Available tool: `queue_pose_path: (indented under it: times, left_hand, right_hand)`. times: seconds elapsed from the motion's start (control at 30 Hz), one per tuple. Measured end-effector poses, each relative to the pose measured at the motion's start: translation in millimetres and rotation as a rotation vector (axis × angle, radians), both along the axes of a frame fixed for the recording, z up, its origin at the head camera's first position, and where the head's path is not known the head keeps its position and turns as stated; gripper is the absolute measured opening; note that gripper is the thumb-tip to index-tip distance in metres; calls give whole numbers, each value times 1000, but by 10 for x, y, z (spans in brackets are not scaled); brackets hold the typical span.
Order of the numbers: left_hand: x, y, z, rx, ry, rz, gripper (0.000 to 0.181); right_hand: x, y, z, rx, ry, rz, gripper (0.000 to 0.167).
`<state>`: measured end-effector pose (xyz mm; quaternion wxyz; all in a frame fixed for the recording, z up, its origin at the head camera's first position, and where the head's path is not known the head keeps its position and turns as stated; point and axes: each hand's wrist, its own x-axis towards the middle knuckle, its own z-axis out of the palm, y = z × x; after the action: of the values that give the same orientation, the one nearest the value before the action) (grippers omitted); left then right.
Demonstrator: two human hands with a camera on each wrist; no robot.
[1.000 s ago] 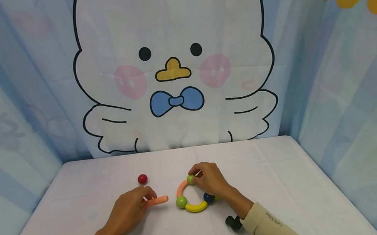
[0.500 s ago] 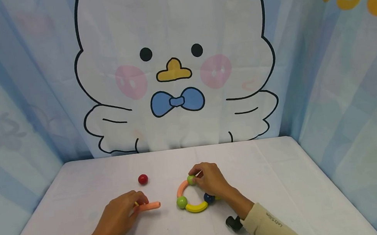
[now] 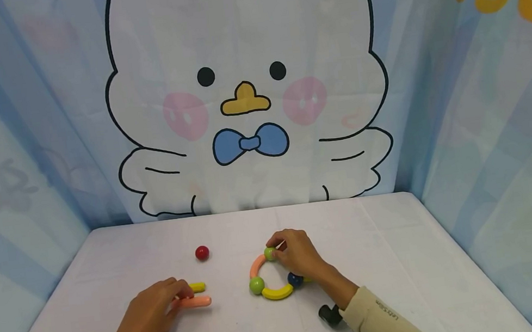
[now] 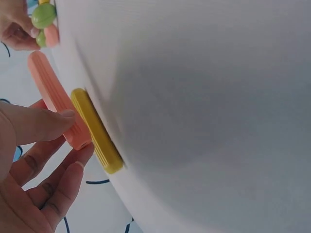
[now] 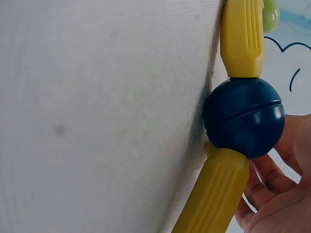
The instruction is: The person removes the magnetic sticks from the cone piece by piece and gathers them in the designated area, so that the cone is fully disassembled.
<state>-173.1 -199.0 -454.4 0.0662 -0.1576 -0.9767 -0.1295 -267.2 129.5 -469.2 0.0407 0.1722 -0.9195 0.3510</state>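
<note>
Head view: what is held by the left hand (image 3: 152, 313), if the red ball (image 3: 202, 253) is taken as the landmark?

An orange stick (image 3: 195, 302) is held, nearer to the camera than the red ball and slightly to its left. In the left wrist view, it is seen pinched between the thumb and the fingers.

And the yellow stick (image 3: 198, 287)?

It is placed on the white table (image 3: 379, 251), on the near side of the red ball. Partly it is hidden by the left hand; whether it is touched cannot be told.

How is the right hand (image 3: 298, 253) occupied?

To the right of the red ball, the far green ball (image 3: 269, 254) is gripped by its curled fingers and thumb.

Is something joined there?

Yes. Right of the red ball and nearer, a curved orange piece (image 3: 257, 266), the near green ball (image 3: 257, 285), a curved yellow piece (image 3: 278, 293) and the dark blue ball (image 3: 295, 279) are joined in sequence. Another yellow piece (image 5: 214, 191) is attached to the dark blue ball.
</note>
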Motion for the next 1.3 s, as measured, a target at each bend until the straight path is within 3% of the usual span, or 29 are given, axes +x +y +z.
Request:
queue_pose_path:
  times: [0.43, 1.07, 1.3]
  left_hand:
    - [38, -163, -29, -80, 14, 11, 35]
    - [12, -220, -75, -86, -131, 59, 26]
    - [9, -229, -78, -106, -118, 49, 27]
  right_hand:
    - [17, -10, 21, -1, -3, 3, 15]
    - [1, -10, 21, 4, 1, 5, 15]
    - [-6, 1, 12, 0, -20, 7, 15]
